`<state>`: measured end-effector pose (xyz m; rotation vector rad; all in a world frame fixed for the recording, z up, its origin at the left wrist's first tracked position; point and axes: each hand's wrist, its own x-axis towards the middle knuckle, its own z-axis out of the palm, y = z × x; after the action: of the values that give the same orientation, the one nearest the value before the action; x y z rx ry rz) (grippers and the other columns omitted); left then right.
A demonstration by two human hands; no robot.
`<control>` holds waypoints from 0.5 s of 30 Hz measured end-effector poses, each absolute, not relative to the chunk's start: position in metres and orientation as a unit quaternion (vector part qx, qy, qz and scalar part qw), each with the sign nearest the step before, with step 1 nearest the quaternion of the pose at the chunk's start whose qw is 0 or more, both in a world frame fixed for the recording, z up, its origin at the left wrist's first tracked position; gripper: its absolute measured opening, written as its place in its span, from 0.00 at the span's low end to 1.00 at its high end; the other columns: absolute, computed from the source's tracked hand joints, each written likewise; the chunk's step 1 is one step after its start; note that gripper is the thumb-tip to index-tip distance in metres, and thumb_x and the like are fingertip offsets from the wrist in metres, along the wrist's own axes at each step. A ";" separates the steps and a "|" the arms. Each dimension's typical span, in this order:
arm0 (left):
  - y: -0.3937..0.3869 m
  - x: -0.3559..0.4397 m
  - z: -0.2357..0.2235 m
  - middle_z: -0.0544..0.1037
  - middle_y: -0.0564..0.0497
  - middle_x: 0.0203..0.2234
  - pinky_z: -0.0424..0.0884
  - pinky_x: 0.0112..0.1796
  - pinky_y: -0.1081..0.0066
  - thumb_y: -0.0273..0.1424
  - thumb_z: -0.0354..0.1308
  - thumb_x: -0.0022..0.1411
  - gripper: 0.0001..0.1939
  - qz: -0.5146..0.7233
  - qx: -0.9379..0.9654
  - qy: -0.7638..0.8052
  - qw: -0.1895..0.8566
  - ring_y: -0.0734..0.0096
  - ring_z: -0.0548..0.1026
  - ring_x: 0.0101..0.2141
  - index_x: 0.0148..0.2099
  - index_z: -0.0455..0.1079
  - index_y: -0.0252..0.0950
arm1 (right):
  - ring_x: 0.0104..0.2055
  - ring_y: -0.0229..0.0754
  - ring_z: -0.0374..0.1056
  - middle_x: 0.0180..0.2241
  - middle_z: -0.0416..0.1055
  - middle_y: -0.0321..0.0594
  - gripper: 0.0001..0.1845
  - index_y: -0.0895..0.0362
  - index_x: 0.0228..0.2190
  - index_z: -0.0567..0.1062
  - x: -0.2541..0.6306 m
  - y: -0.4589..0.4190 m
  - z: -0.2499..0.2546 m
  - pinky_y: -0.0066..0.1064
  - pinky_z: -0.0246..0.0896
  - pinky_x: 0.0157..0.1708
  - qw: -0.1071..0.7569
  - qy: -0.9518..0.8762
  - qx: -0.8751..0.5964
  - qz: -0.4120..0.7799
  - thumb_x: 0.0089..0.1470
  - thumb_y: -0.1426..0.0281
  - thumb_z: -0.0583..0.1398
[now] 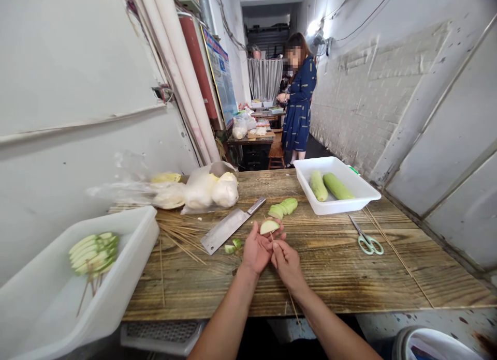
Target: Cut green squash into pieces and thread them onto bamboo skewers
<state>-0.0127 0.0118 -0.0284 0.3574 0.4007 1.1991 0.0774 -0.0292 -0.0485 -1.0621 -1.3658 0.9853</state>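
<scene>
In a narrow room, over a wooden bench's point(330, 282) centre, the palm-up left hand point(258, 250) holds a green-edged slice point(269, 226); the right hand point(287, 261), nearer the front edge, pinches a skewer point(294, 304) lengthwise toward it.

Pale cream with green edge on held slice point(268, 226). Light green on sliced row point(285, 207); light to mid green on whole vegetables point(338, 186). Plain white on right tray point(337, 207) and left tray point(128, 269). Brown with dark grain streaks on table point(330, 277). Silver-grey on cleaver blade point(226, 229). Mint green on scissor handles point(364, 245). Tan on skewers point(174, 226). Navy with scattered pale yellow dashes on co-worker's garment point(298, 117).
</scene>
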 end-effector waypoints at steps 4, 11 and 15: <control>0.011 -0.016 -0.024 0.75 0.42 0.42 0.69 0.45 0.56 0.37 0.47 0.64 0.17 0.555 0.180 0.159 0.796 0.58 0.72 0.46 0.50 0.65 0.33 | 0.16 0.31 0.47 0.14 0.51 0.25 0.19 0.59 0.27 0.68 0.078 -0.030 -0.048 0.23 0.44 0.17 0.549 -0.549 -0.435 0.456 0.58 0.57 0.50; 0.009 -0.013 -0.029 0.74 0.42 0.44 0.68 0.47 0.60 0.31 0.49 0.63 0.17 0.549 0.209 0.181 0.789 0.61 0.72 0.46 0.54 0.62 0.32 | 0.15 0.30 0.45 0.14 0.49 0.25 0.19 0.60 0.34 0.71 0.077 -0.031 -0.054 0.23 0.40 0.16 0.562 -0.532 -0.415 0.478 0.56 0.57 0.52; 0.010 -0.014 -0.033 0.75 0.41 0.42 0.68 0.46 0.63 0.33 0.50 0.62 0.18 0.509 0.192 0.183 0.819 0.64 0.74 0.43 0.52 0.63 0.30 | 0.12 0.28 0.42 0.11 0.50 0.23 0.19 0.59 0.35 0.70 0.076 -0.031 -0.053 0.21 0.38 0.12 0.558 -0.492 -0.387 0.544 0.54 0.55 0.54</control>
<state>-0.0144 0.0104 -0.0328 0.4087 0.3893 1.0839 0.0757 -0.0311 -0.0529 -0.9137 -1.1607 1.2836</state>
